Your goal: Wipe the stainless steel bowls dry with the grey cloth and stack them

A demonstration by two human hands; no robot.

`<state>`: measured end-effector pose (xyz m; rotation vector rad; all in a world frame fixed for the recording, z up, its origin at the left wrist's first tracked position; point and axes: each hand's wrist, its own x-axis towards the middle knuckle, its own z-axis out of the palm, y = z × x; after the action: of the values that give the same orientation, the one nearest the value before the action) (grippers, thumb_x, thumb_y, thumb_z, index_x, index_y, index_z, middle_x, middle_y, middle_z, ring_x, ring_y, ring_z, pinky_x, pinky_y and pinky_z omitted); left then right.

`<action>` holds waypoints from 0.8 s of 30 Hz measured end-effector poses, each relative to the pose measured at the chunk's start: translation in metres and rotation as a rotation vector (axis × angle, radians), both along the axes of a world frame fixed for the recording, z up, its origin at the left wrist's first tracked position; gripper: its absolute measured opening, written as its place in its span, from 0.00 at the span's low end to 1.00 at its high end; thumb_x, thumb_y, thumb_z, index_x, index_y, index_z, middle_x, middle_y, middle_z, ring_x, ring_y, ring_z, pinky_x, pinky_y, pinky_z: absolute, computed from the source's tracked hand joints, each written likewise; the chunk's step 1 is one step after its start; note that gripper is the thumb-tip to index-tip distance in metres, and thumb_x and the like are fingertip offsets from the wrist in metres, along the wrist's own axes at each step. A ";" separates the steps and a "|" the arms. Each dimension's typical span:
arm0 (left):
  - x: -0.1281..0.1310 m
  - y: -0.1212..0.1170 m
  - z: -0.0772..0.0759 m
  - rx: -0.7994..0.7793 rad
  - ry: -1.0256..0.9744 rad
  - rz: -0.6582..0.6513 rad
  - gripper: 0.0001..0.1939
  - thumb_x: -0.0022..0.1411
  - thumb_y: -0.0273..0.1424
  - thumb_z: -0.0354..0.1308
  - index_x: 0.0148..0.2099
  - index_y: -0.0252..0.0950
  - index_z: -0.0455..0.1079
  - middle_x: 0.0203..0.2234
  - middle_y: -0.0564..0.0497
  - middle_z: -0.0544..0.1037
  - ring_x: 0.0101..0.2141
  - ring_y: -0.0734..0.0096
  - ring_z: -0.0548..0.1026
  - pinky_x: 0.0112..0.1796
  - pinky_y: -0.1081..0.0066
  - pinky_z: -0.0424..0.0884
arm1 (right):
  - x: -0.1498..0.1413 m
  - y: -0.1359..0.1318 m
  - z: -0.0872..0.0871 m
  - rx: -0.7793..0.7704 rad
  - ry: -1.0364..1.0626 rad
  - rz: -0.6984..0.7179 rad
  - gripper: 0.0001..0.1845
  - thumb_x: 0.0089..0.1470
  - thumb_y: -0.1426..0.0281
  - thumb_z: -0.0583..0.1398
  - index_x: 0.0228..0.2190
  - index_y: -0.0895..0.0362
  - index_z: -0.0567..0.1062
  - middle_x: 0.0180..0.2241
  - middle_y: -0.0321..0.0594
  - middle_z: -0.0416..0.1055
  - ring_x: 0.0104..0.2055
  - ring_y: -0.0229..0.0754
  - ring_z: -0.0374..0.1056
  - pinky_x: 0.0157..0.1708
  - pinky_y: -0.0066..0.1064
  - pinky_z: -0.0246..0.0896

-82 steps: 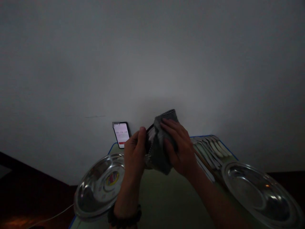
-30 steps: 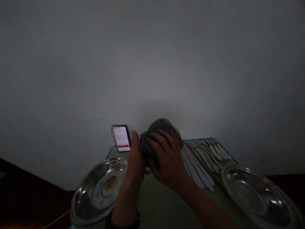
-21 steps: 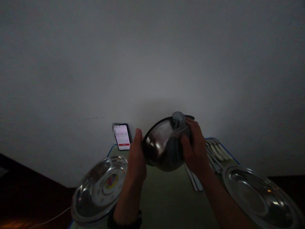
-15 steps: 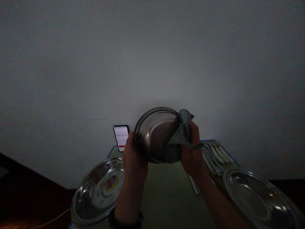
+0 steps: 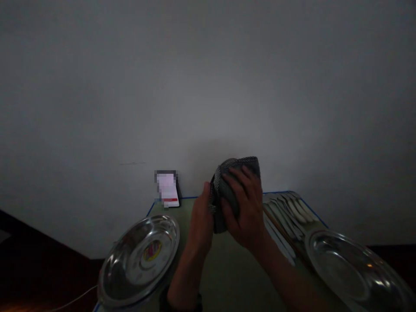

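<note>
A grey cloth [image 5: 224,216] with a checked border hangs over the metal bowl between my hands, above the table. The cloth hides nearly all of the bowl, which is turned edge-on. My left hand [image 5: 202,219] is closed at the bowl's left side, thumb pointing up; its fingertips are out of sight. Across the cloth lies my right hand [image 5: 245,208], fingers bent over it and pressing it to the bowl.
A large steel basin [image 5: 107,277] with a round label stands at left. Another shiny metal basin [image 5: 338,273] is at right. Several pieces of cutlery [image 5: 289,212] lie behind it. A phone [image 5: 170,195] leans against the wall at the back of the green table [image 5: 234,277].
The bowl has turned from showing its shiny face to edge-on. My right hand and the cloth have moved from its right edge across its surface; my left hand has shifted right.
</note>
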<state>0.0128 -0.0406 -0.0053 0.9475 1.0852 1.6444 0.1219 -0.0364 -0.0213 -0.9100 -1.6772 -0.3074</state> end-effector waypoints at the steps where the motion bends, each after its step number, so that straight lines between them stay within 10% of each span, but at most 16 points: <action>1: -0.002 -0.002 0.001 0.005 0.070 0.018 0.17 0.57 0.47 0.60 0.28 0.40 0.77 0.22 0.53 0.78 0.30 0.67 0.74 0.32 0.72 0.68 | 0.003 -0.001 0.003 -0.009 0.015 0.012 0.23 0.58 0.68 0.54 0.55 0.53 0.63 0.56 0.46 0.63 0.64 0.54 0.51 0.62 0.56 0.44; 7: -0.017 -0.007 0.015 -0.069 0.310 0.030 0.26 0.55 0.54 0.57 0.18 0.38 0.70 0.13 0.52 0.70 0.21 0.68 0.67 0.24 0.70 0.63 | 0.027 0.014 0.001 -0.129 0.244 0.152 0.15 0.61 0.66 0.51 0.49 0.53 0.67 0.49 0.46 0.66 0.54 0.48 0.63 0.54 0.46 0.60; 13: -0.014 0.006 0.021 -0.036 -0.324 0.077 0.15 0.63 0.39 0.54 0.34 0.36 0.78 0.25 0.52 0.81 0.36 0.68 0.78 0.45 0.71 0.69 | 0.018 0.034 -0.026 -0.196 0.443 0.069 0.21 0.64 0.65 0.45 0.57 0.52 0.61 0.53 0.47 0.66 0.57 0.47 0.62 0.54 0.45 0.60; 20: 0.002 0.002 0.020 0.061 -0.677 -0.299 0.26 0.69 0.44 0.41 0.55 0.33 0.70 0.43 0.43 0.82 0.55 0.59 0.70 0.56 0.60 0.63 | -0.020 0.020 -0.043 -0.096 0.349 0.069 0.33 0.64 0.66 0.46 0.66 0.51 0.36 0.68 0.49 0.35 0.70 0.51 0.35 0.63 0.57 0.43; 24: 0.004 -0.006 0.019 0.080 -0.633 -0.472 0.27 0.68 0.46 0.42 0.57 0.37 0.70 0.50 0.44 0.78 0.61 0.59 0.63 0.58 0.60 0.60 | -0.014 0.012 -0.032 0.030 0.264 0.045 0.38 0.62 0.62 0.50 0.66 0.52 0.36 0.68 0.48 0.33 0.70 0.55 0.33 0.63 0.61 0.41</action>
<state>0.0169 -0.0470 0.0136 0.5984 0.3350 1.4399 0.1084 -0.0242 -0.0536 -0.8503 -1.4438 -0.1730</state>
